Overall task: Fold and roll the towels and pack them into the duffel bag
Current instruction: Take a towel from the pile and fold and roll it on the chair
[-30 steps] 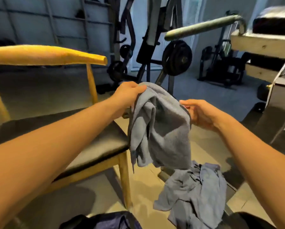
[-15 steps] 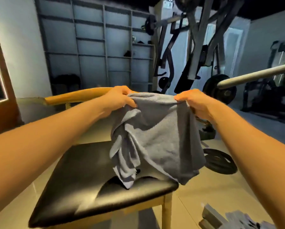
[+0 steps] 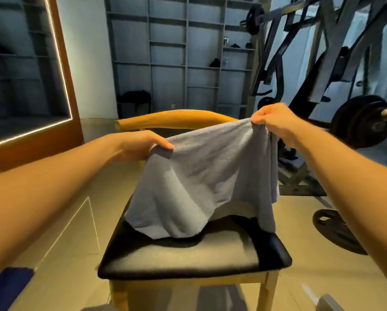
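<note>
1. Towel (image 3: 201,176), grey-blue, held up by its top edge between two bare hands, seen from above along both forearms.
2. The left hand (image 3: 140,147) grips the towel's left corner and is the lower of the two. Its thumb lies on top of the cloth and its fingers curl underneath, clamped on the fabric.
3. The right hand (image 3: 275,122) holds the right corner higher up, with its fingers (image 3: 258,118) bunched together and pinching the cloth.
4. The towel slopes down from right to left and hangs in loose folds. Its bottom edge rests on the black padded seat (image 3: 188,259) of a wooden chair directly below.
5. The chair's curved wooden backrest (image 3: 176,120) shows behind the towel.
6. A black weight plate (image 3: 336,230) lies flat on the tiled floor to the right of the chair. A loaded barbell (image 3: 363,120) and gym machine frames stand farther back.
7. Grey shelving (image 3: 176,52) covers the back wall, and a wood-framed mirror (image 3: 30,63) with a lit edge stands at the left.
8. A dark blue shape (image 3: 6,286) sits in the bottom left corner, too blurred to identify.
</note>
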Available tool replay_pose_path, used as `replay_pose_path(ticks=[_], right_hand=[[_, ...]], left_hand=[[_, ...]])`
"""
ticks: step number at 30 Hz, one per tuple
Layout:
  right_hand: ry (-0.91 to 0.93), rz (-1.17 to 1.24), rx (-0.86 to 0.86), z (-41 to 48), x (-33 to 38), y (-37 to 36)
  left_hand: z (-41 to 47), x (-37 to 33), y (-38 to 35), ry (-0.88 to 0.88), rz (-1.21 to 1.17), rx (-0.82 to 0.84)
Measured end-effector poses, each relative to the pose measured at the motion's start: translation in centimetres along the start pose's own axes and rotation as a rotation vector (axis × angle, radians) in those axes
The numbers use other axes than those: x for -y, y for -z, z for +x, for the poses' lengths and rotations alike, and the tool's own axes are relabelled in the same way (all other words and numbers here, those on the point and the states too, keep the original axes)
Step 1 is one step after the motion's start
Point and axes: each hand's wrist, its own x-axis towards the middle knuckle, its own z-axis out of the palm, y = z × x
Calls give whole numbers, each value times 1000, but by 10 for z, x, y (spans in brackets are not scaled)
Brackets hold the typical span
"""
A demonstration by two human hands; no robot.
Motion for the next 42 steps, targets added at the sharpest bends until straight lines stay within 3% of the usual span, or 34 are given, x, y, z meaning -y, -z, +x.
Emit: replay_pose_path(ticks=[5, 10, 14, 17, 20, 24, 27, 32, 37, 42], right_hand=[[-164, -14, -128, 24, -14, -19], [-360, 53, -211, 36, -24, -29], [-375, 211, -27, 32, -18, -36], [-256, 233, 230, 19, -3, -41], [-74, 181, 446, 7, 16, -51], [75, 140, 615, 0, 31, -63], [69, 135, 666, -6, 31, -66], [-123, 14, 771, -15, 14, -57], [-255, 83, 638, -18, -3, -47], [-312, 197, 572, -16, -14, -36]], left_hand=[[-25, 45, 34, 126, 21, -97], [-39, 68, 45, 257, -28, -327], [-24, 49, 33, 47, -80, -505], [-6, 21, 17, -222, 143, -640], [2, -11, -12, -394, 308, -502], [15, -27, -43, -309, 463, -154], [23, -16, -46, -239, 379, -28], [22, -2, -26, -235, 316, -83], [28, 1, -10, -215, 469, -217], [41, -8, 1, -75, 463, -361]])
